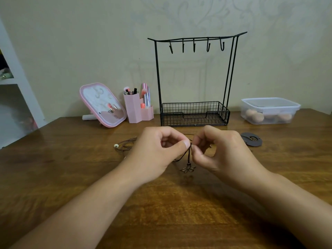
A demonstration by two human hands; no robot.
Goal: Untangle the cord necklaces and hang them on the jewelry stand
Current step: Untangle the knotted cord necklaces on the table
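My left hand (158,151) and my right hand (221,150) meet above the table, thumbs and forefingers pinching a dark cord necklace (189,152) between them. A small metal flower pendant (187,168) dangles from that cord just under my fingers. More brown cord with a white bead (116,145) lies on the wood to the left, partly hidden behind my left hand. A round dark pendant (251,139) rests on the table to the right. The black wire jewelry stand (195,42) stands behind my hands, its several hooks bare and its mesh basket (195,114) holding nothing.
A pink tilted mirror (102,105) and a pink holder with brushes (138,108) stand at the back left. A clear lidded box (269,110) with sponges sits at the back right. White shelving (12,83) rises at the left edge. The wooden table (170,203) spreads before me.
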